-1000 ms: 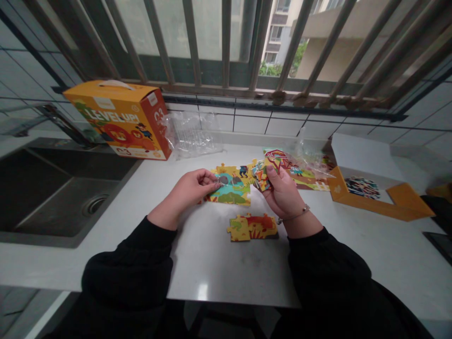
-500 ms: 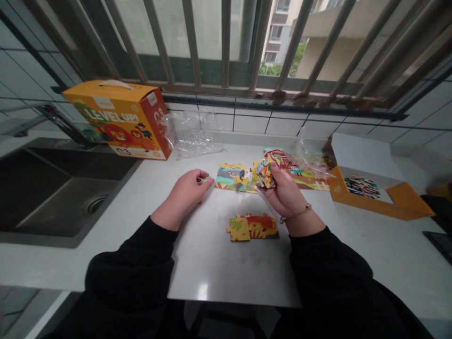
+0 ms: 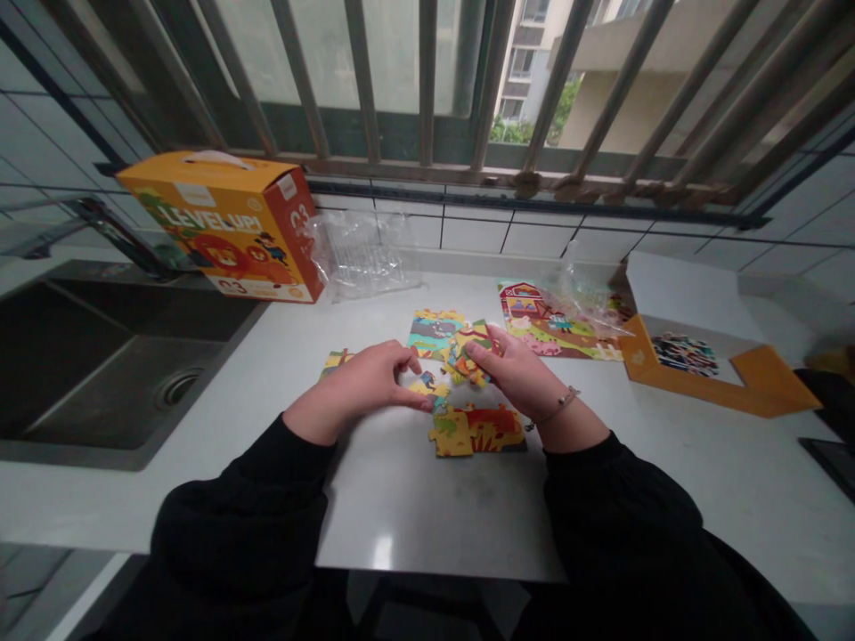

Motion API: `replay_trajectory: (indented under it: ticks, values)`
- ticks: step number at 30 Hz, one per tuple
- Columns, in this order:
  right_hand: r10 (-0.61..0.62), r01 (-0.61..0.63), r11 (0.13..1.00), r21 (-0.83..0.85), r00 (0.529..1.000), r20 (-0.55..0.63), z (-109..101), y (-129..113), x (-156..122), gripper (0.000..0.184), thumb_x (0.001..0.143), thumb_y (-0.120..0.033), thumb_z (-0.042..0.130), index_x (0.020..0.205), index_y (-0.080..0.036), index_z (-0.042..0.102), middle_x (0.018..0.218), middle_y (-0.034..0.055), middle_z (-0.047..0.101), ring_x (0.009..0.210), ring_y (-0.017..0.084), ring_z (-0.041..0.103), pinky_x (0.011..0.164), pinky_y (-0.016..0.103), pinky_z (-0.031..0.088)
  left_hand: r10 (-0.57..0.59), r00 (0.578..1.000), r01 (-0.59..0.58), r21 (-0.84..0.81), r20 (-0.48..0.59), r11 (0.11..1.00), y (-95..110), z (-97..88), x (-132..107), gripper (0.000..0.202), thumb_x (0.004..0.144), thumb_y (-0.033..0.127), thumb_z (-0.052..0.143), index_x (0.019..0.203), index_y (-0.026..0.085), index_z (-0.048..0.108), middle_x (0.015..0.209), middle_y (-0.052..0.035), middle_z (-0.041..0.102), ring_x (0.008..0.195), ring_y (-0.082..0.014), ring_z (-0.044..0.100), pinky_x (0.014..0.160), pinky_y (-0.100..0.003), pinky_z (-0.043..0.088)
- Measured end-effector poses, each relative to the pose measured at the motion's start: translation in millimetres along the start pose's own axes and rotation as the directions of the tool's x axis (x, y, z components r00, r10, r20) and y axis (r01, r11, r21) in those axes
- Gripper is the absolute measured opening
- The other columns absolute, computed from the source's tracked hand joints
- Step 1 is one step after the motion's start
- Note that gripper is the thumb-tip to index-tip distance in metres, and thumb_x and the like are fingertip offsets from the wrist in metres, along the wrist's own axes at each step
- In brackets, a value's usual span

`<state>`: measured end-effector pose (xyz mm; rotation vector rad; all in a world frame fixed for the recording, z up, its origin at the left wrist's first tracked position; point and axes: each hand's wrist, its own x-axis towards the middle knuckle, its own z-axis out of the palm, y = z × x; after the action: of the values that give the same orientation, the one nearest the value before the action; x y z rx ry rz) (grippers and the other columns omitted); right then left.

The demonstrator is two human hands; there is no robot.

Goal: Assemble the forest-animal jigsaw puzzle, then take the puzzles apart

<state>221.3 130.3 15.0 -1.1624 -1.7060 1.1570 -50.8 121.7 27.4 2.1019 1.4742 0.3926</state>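
My left hand [image 3: 364,383] pinches a small puzzle piece [image 3: 427,386] between thumb and fingers just above the white counter. My right hand [image 3: 517,378] is closed on a stack of puzzle pieces [image 3: 468,354], close to the left hand. Right below both hands lies a joined orange and yellow puzzle strip [image 3: 477,429]. Behind the hands lies a joined blue and green puzzle section [image 3: 431,329]. A loose piece [image 3: 336,359] lies to the left of my left hand.
An orange puzzle box [image 3: 227,224] stands at the back left beside a steel sink [image 3: 86,365]. A clear plastic bag [image 3: 361,249] lies behind. A farm puzzle under plastic [image 3: 554,325] and an open orange box lid [image 3: 718,361] sit at the right.
Both hands have come down and together toward the strip. The left hand has let go of the blue-green section, which now lies on the counter, and holds a small piece.
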Motion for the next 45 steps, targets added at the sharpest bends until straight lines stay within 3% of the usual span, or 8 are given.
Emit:
replay_trajectory:
  ticks: [4,8,11,17,22,29,35,45]
  values:
    - [-0.022,0.062,0.987,-0.150,0.966,0.256,5.4,-7.5,-1.6,0.043,0.092,-0.050,0.083,0.122,-0.021,0.073,0.119,0.0082,0.081,0.107,0.027,0.076,0.094,0.040,0.061,0.061,0.996,-0.066,0.076,0.065,0.995,4.6,9.1,2.3,0.044,0.069,0.046,0.098,0.094,0.022,0.071,0.096,-0.0023,0.066,0.089,-0.0251,0.061,0.077,-0.034,0.042]
    - [-0.076,0.168,0.925,-0.340,0.960,0.269,14.7,-4.5,-0.2,0.045,0.090,-0.040,0.087,0.129,-0.022,0.073,0.127,0.0108,0.078,0.115,0.028,0.073,0.101,0.042,0.056,0.110,0.990,-0.115,0.053,0.091,0.992,7.4,15.2,6.1,0.036,0.072,0.041,0.095,0.083,0.022,0.067,0.094,-0.0025,0.066,0.091,-0.0251,0.062,0.078,-0.034,0.043]
    - [-0.079,0.193,0.886,-0.422,0.959,0.273,20.6,-2.3,-1.2,0.051,0.085,-0.039,0.092,0.128,-0.020,0.072,0.128,0.0138,0.076,0.119,0.032,0.072,0.102,0.045,0.056,0.094,0.995,-0.097,0.065,0.040,0.993,4.5,5.9,3.7,0.030,0.076,0.036,0.092,0.093,0.022,0.071,0.100,-0.0038,0.069,0.094,-0.0257,0.064,0.082,-0.035,0.047]
    - [-0.056,0.192,0.862,-0.470,0.956,0.286,27.6,-6.3,-6.5,0.073,0.079,-0.037,0.099,0.142,-0.020,0.065,0.141,0.0168,0.072,0.132,0.034,0.068,0.111,0.048,0.055,-0.189,0.955,0.258,0.328,-0.228,0.909,-35.4,-36.2,-12.9,0.062,0.064,0.057,0.098,0.108,0.019,0.077,0.113,-0.0153,0.071,0.108,-0.0386,0.067,0.093,-0.044,0.052]
    - [-0.063,0.210,0.863,-0.460,0.947,0.314,30.0,-7.4,-9.0,0.076,0.079,-0.035,0.099,0.144,-0.020,0.063,0.142,0.0159,0.072,0.130,0.033,0.070,0.109,0.046,0.057,-0.379,0.909,0.417,0.411,-0.174,0.811,-58.3,-42.5,-21.9,0.062,0.062,0.071,0.093,0.093,0.020,0.079,0.097,-0.0160,0.072,0.089,-0.0367,0.068,0.079,-0.042,0.050]
    - [-0.077,0.225,0.860,-0.459,0.945,0.319,32.8,-5.2,-10.5,0.079,0.080,-0.033,0.098,0.148,-0.021,0.060,0.144,0.0164,0.070,0.131,0.034,0.069,0.112,0.049,0.056,-0.378,0.912,0.409,0.359,-0.157,0.839,-51.6,-41.8,-17.8,0.045,0.059,0.060,0.095,0.078,0.024,0.075,0.081,-0.0100,0.069,0.084,-0.0337,0.067,0.074,-0.039,0.047]
    - [-0.081,0.218,0.861,-0.460,0.951,0.298,32.4,-5.7,-7.6,0.078,0.075,-0.033,0.101,0.142,-0.022,0.063,0.140,0.0147,0.071,0.131,0.033,0.068,0.112,0.049,0.055,-0.381,0.905,0.421,0.265,-0.190,0.868,-44.0,-42.4,-19.6,0.054,0.059,0.051,0.099,0.090,0.024,0.064,0.087,-0.0068,0.071,0.080,-0.0304,0.066,0.067,-0.036,0.042]
    - [-0.161,0.256,0.888,-0.382,0.951,0.263,33.4,-1.1,-3.2,0.058,0.077,-0.028,0.099,0.126,-0.023,0.067,0.129,0.0095,0.068,0.121,0.027,0.066,0.107,0.045,0.054,-0.106,0.977,0.090,-0.093,-0.186,0.992,-12.3,-28.1,-12.0,0.021,0.083,0.035,0.075,0.099,0.024,0.070,0.098,-0.0022,0.078,0.088,-0.0238,0.070,0.078,-0.034,0.050]
